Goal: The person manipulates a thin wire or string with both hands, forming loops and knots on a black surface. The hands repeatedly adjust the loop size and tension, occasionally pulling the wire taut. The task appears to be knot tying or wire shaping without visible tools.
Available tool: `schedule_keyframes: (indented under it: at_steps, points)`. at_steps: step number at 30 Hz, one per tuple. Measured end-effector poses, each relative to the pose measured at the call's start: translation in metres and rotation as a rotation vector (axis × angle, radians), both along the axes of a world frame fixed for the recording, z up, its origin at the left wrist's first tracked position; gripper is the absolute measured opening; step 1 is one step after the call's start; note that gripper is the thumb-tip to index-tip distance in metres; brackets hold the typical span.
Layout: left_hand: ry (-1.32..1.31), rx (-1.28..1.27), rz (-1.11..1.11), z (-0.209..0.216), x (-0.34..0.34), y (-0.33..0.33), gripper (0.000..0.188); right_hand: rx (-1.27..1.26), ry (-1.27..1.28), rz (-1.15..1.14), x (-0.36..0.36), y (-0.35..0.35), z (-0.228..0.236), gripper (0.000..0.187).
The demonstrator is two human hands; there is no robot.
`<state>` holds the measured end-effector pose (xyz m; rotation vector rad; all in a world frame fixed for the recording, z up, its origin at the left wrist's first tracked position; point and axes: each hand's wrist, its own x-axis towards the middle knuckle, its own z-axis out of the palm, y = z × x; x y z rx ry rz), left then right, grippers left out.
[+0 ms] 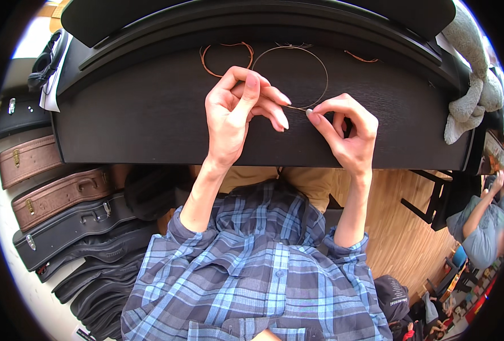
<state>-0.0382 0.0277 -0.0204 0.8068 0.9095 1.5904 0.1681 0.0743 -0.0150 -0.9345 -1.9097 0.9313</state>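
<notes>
Over the black tabletop [149, 113] I have a thin, pale metal string [327, 79] coiled in a loose ring. My right hand [351, 128] pinches its near part between thumb and forefinger. Just left of that pinch is my left hand [232, 111], palm turned toward me. Its fingers reach out to the right and its thumb stands apart from them. The fingertips come close to the string; whether they touch it I cannot tell. An orange-brown coil of string [204, 59] lies behind my left hand, partly covered by it.
A short orange twisted strand [361, 58] lies at the back right. A grey plush toy [468, 108] hangs over the right edge. Headphones [48, 59] sit at the far left. Brown and black instrument cases [64, 196] line the left floor. Another person [479, 227] is at the far right.
</notes>
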Motion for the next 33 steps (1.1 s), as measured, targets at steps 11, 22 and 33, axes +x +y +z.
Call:
schedule_keyframes:
  at_steps: [11,22,33]
  points:
    - [-0.039,0.004,-0.017,-0.001,-0.003,0.005,0.022,0.451,0.017,-0.307,-0.013,-0.001,0.004,0.027]
    - [0.013,-0.024,-0.102,0.002,-0.005,0.005,0.026,0.417,-0.231,-0.077,-0.027,0.002,0.002,0.015]
    - [-0.060,-0.014,-0.168,-0.001,-0.009,0.005,0.034,0.283,-0.006,-0.090,-0.021,0.004,-0.003,0.025]
